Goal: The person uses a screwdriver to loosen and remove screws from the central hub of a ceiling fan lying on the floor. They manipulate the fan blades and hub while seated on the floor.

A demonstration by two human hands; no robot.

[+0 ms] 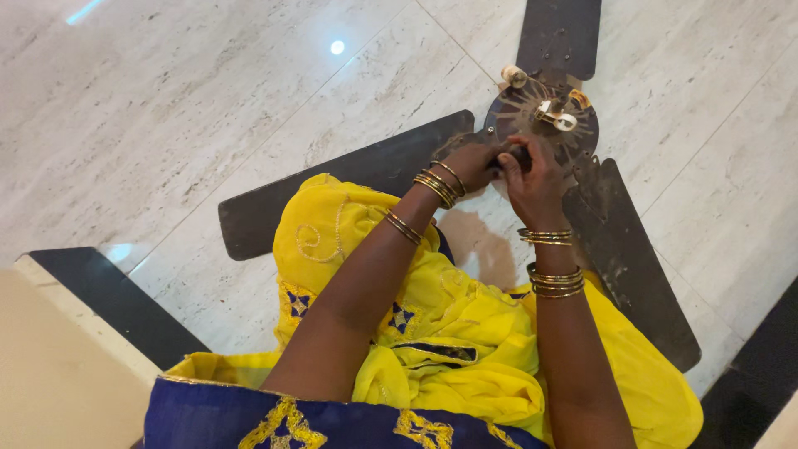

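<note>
Closest to my camera is a blue cloth with gold patterns (332, 420), and past it the yellow garment (432, 333) bunched over the lap. Both forearms reach forward from there, each ringed with gold bangles (553, 283). My left hand (470, 165) and right hand (532, 179) meet at the near edge of the ceiling fan's round motor hub (544, 116), which lies flat on the pale marble floor (166, 108). Both hands are curled shut around a small dark part (515, 155) at the hub's rim; what the part is I cannot tell. Three dark blades spread out from the hub: one (349, 183) to the left, one (561, 33) away from me, one (640, 266) down the right side. Two small white fittings (565, 120) sit on top of the hub.
</note>
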